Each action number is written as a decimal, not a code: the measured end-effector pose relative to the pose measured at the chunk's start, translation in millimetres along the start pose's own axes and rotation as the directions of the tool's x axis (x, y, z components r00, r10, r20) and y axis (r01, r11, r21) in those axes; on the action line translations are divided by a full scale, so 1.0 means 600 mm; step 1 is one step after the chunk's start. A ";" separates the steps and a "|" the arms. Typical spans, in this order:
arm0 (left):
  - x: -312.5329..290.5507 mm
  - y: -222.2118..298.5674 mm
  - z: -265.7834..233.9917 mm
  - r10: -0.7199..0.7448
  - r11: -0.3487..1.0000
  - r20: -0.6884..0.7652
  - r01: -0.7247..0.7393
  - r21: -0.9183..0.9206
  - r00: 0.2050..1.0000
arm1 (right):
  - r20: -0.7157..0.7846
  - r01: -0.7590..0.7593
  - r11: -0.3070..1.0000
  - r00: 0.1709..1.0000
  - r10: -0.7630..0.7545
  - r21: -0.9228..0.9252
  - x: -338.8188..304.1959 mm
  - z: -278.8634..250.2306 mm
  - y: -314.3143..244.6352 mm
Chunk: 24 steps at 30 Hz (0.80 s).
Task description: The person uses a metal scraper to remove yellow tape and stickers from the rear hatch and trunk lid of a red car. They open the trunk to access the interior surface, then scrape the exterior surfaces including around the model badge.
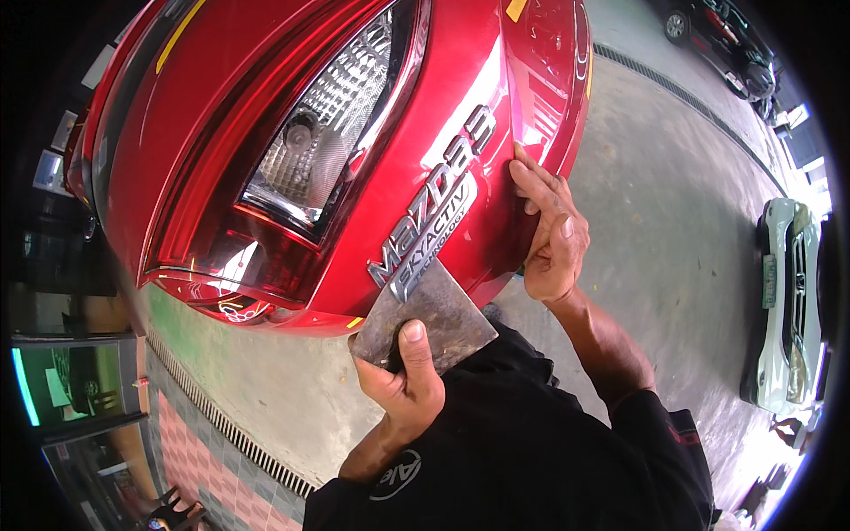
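My left hand [403, 380] pinches a worn grey square card [434, 323] between thumb and fingers, the thumb lying on its face. The card's upper corner meets the lower end of a chrome badge plate [434, 239] on the red car's rear panel; whether it goes under the plate I cannot tell. Just above that plate runs a row of raised chrome letters [434, 190]. To the right of the badges, my right hand [553, 230] rests against the red panel [482, 257] with its forefinger stretched along it and no object visible in it.
Left of the badges sits the car's tail light [323, 124], with yellow tape strips [180, 35] on the bodywork. A white car [784, 305] stands at the right, a dark car [722, 40] at the far right. A drain grate [226, 416] crosses the floor at lower left.
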State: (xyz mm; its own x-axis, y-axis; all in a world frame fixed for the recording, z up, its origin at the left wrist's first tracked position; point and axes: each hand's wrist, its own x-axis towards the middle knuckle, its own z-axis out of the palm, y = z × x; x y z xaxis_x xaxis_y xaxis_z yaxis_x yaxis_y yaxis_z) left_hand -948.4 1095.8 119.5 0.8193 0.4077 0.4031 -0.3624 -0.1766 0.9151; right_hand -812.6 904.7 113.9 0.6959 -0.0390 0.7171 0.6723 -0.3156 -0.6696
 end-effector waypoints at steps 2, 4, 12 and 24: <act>-0.003 0.000 0.007 0.014 0.999 -0.043 -0.012 0.042 0.999 | -0.007 -0.011 1.000 1.000 0.012 0.026 -0.004 0.005 0.003; -0.005 -0.008 0.009 -0.027 0.997 -0.080 0.033 0.073 0.996 | -0.016 -0.025 0.998 1.000 0.026 0.058 -0.005 0.010 0.010; -0.031 0.021 -0.004 -0.467 0.842 0.228 0.508 -0.180 0.855 | -0.008 0.036 0.998 0.999 -0.035 0.044 -0.001 0.008 0.019; -0.033 0.024 -0.009 -0.330 0.929 0.187 0.354 -0.108 0.925 | 0.093 0.008 0.995 0.996 -0.017 0.096 0.004 -0.014 -0.003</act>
State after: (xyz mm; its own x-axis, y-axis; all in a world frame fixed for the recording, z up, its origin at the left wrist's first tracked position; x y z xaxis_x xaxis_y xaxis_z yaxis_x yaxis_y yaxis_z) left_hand -972.0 1090.0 125.0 0.9608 0.2680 0.0712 -0.0949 0.0765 0.9925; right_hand -814.4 897.5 118.6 0.7051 0.0542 0.7070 0.6987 -0.2236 -0.6796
